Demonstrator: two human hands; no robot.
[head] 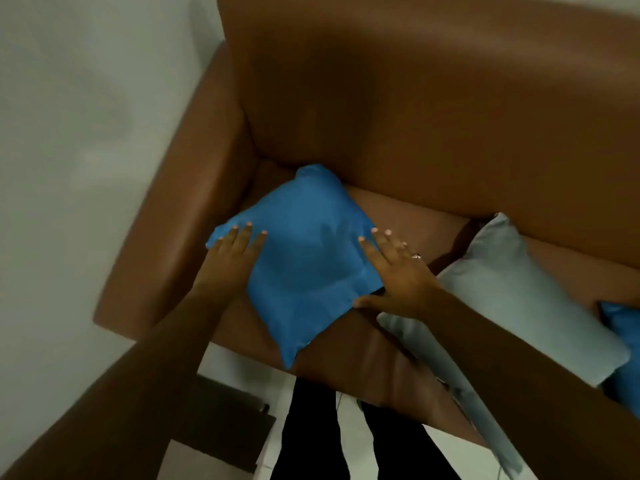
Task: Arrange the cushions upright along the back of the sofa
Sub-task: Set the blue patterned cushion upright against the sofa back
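Observation:
A bright blue cushion [304, 258] lies tilted on the seat of the brown leather sofa [433, 116], in the left corner by the armrest, with its lower corner hanging over the seat's front edge. My left hand [230, 258] holds its left corner, fingers spread on top. My right hand [398, 275] holds its right edge, fingers on top and thumb hooked at the lower edge. A pale grey-blue cushion [512, 289] lies flat on the seat to the right. Part of another blue cushion [623, 327] shows at the right frame edge.
The sofa's left armrest [180, 209] stands close beside the blue cushion, against a white wall [69, 133]. A dark low piece of furniture [221, 410] sits on the light floor by the sofa's front left corner. My legs in dark trousers [311, 427] stand against the seat front.

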